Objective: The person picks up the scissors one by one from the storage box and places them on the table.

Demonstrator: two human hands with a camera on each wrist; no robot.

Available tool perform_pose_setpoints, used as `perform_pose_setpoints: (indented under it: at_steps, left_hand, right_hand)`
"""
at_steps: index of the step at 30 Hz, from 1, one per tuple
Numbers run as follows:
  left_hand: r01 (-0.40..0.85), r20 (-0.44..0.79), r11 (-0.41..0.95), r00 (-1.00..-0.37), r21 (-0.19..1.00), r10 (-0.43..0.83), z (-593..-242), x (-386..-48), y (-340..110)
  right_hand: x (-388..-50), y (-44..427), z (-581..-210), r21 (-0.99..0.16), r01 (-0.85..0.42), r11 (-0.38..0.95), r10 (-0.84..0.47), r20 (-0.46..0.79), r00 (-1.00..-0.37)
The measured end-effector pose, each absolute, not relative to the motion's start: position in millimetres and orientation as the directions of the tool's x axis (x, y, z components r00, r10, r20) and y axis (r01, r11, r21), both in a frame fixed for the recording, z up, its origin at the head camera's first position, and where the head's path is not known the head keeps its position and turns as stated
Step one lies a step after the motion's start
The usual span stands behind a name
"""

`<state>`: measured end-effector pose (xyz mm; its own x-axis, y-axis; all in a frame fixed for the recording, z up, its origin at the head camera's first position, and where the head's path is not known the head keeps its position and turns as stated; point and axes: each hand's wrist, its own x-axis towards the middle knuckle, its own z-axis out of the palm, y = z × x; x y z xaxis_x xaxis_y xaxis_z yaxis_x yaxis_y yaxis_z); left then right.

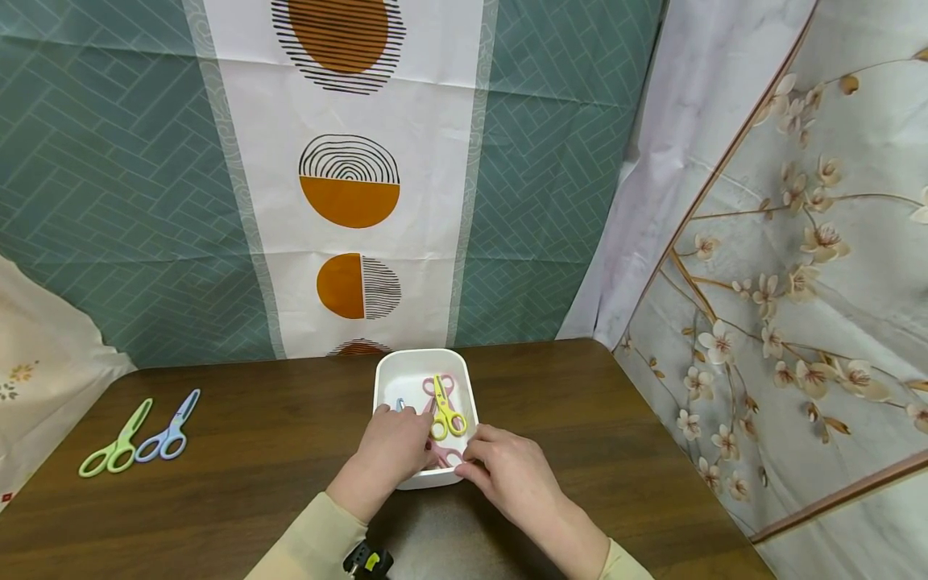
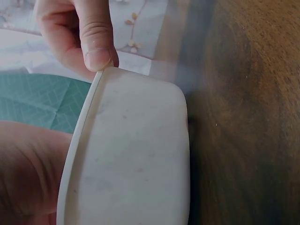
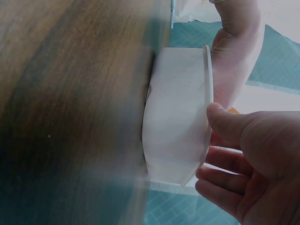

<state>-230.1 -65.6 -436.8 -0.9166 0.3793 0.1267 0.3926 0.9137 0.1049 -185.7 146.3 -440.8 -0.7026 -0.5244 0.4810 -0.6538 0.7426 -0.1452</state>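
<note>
Head view. Writing first: a small red mark (image 1: 7, 497) sat on the cloth at the lower left edge, too small to read. A black wrist device (image 1: 367, 561) with a yellow-green patch showed beside the left sleeve (image 1: 319, 528).

White bin (image 1: 400, 380) stood on the brown table (image 1: 275, 451), near the middle, between the hands. Left hand (image 1: 391, 441) reached over its near left side, back of hand up, wrist bent, fingers down among the contents. Fingertips partly hidden; could not tell whether they pinched anything. Right hand (image 1: 511, 469) came in from the right, thumb and fingers pinching the bin's near right corner.

Inside: yellow scissors (image 1: 441, 400) (blades toward the far wall), lying over pink scissors; pink handles showed at the far end (image 1: 428, 381) and near end (image 1: 445, 453). A light-blue piece (image 1: 400, 403) poked out just beyond the left hand. Well to the left on the table lay green scissors (image 1: 123, 444) and blue scissors (image 1: 174, 429), side by side.

Left wrist view. The bin's plain outer wall filled the middle. Right thumb pressed on the rim corner; left hand was dark at the lower left, its fingers hidden behind the wall.

Right wrist view. Right thumb rested against the rim (tip on the edge), its fingers loosely bent and slightly apart. Left forearm came down beyond the bin, fingers out of sight.
</note>
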Motion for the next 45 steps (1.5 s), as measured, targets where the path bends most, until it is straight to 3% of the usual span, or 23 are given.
perform_pose_setpoints:
  at_steps: [20,45]
  left_hand:
    - [0.381,0.205,0.924,-0.908,0.037,0.366,-438.9,-227.4,-64.5]
    - [0.42,0.217,0.901,-0.894,0.103,0.392,-433.6,-224.7,-68.4]
  right_hand:
    - [-185.0,146.3,-441.2,-0.145,-0.647,0.749,-0.523,0.47,-0.711]
    - [-185.1,146.4,-439.4,-0.15,-0.647,0.747,-0.521,0.472,-0.711]
